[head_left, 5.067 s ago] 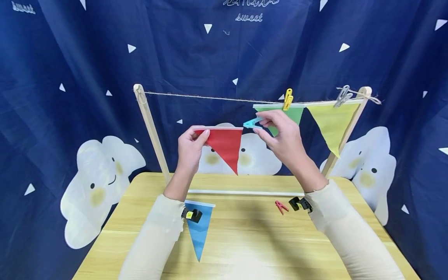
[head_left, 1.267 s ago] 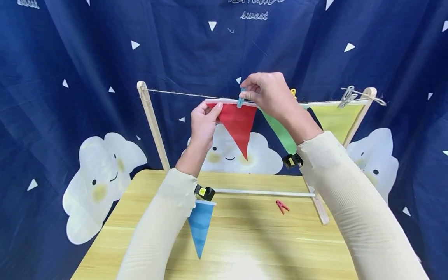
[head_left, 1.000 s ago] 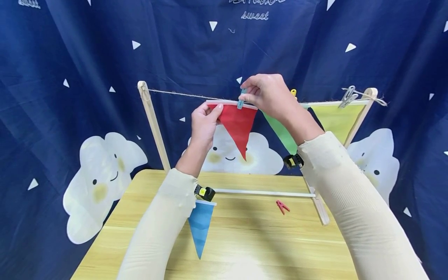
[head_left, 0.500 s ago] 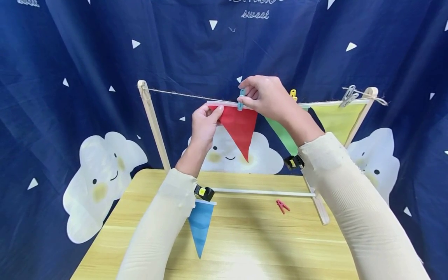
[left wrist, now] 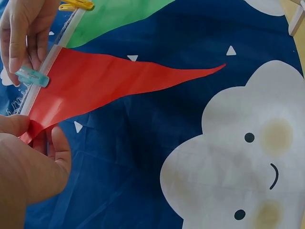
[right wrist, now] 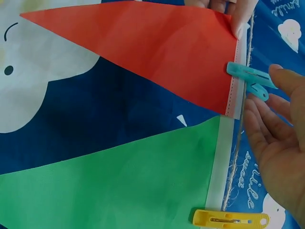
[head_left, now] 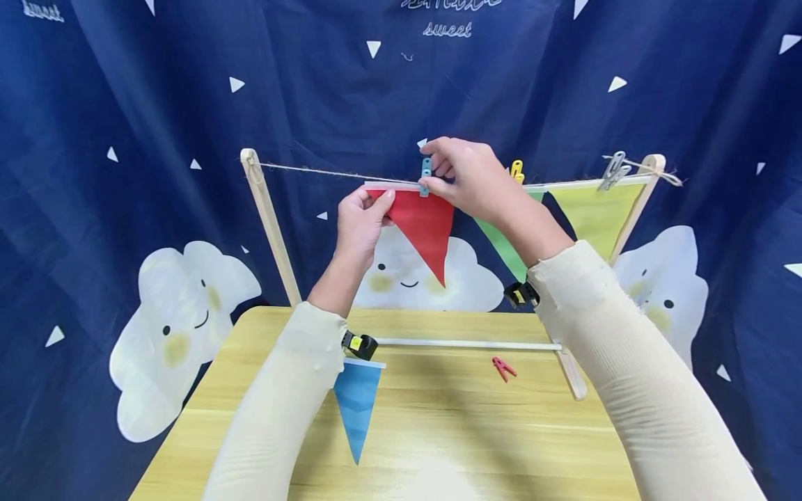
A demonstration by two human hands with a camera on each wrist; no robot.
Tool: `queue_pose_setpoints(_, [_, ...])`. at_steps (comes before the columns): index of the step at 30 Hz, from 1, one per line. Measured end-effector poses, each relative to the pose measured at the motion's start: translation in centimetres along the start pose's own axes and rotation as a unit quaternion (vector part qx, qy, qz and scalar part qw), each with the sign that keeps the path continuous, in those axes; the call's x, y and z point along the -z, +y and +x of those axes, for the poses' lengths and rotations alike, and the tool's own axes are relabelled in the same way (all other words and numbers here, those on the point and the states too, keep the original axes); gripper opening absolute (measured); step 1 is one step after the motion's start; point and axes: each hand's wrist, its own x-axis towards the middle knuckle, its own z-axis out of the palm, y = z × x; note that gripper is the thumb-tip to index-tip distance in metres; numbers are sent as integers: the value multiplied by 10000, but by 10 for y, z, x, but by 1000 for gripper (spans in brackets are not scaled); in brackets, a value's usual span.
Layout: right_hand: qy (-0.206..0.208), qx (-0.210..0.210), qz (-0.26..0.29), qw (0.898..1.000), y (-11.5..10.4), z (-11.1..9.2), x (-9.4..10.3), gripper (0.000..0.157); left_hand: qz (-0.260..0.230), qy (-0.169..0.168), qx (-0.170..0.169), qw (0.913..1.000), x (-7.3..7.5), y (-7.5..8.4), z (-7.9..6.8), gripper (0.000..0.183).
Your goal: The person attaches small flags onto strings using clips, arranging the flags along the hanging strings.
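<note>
My left hand [head_left: 362,221] pinches the upper left corner of a red pennant [head_left: 429,223], thumb in front. A light-blue clothespin [right wrist: 248,75] bites the pennant's white top band and crosses the twine [right wrist: 251,43]. Around its handle end are the thumb and fingers of my right hand [head_left: 466,174], thumb at one handle and fingers at the other. In the right wrist view the band lies alongside the twine. A green pennant [right wrist: 119,181] hangs beside the red one, held by a yellow clothespin [right wrist: 228,219]; in the head view my right hand and forearm partly hide it.
A yellow pennant [head_left: 592,216] hangs from a grey clothespin [head_left: 614,170] by the right post [head_left: 639,202]. The left post [head_left: 269,223] carries the twine's other end. On the table [head_left: 451,424] lie a blue pennant [head_left: 358,407] and a red clothespin [head_left: 503,369].
The red pennant and light-blue clothespin rose from below the twine up to it, and the clothespin went onto the pennant's top band. Over the last second both hands stay nearly still.
</note>
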Motion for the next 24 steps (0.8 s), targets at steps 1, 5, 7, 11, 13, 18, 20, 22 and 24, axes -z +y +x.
queue_pose_setpoints(1, [3,-19,-15,10000,0,-1,0,54,-11,-4,18,10000,0,0,0,27])
queue_pose_setpoints(5, [78,-4,-33,10000,1,-8,0,57,-83,-2,47,10000,1,-2,0,26])
queue_pose_setpoints(7, [179,45,-38,9998,2,-12,0,58,-86,13,41,10000,2,-3,0,26])
queue_pose_setpoints(11, [441,125,-25,9989,5,-19,-1,54,-89,15,10,10000,4,-4,1,23])
queue_pose_setpoints(13, [572,211,7,9981,6,-23,-3,52,-122,13,24,9999,5,-4,2,21])
queue_pose_setpoints(18, [940,364,93,9949,10,-33,-7,50,-12,-43,105,9999,8,-4,0,16])
queue_pose_setpoints(20, [1047,369,108,9938,11,-38,-9,50,65,-60,114,9999,9,-4,-1,17])
queue_pose_setpoints(22, [1097,369,127,9932,12,-43,-10,50,88,-53,106,9999,11,-4,-4,19])
queue_pose_setpoints(24, [1128,398,168,9927,14,-48,-12,49,50,-22,101,9999,13,-3,-7,21])
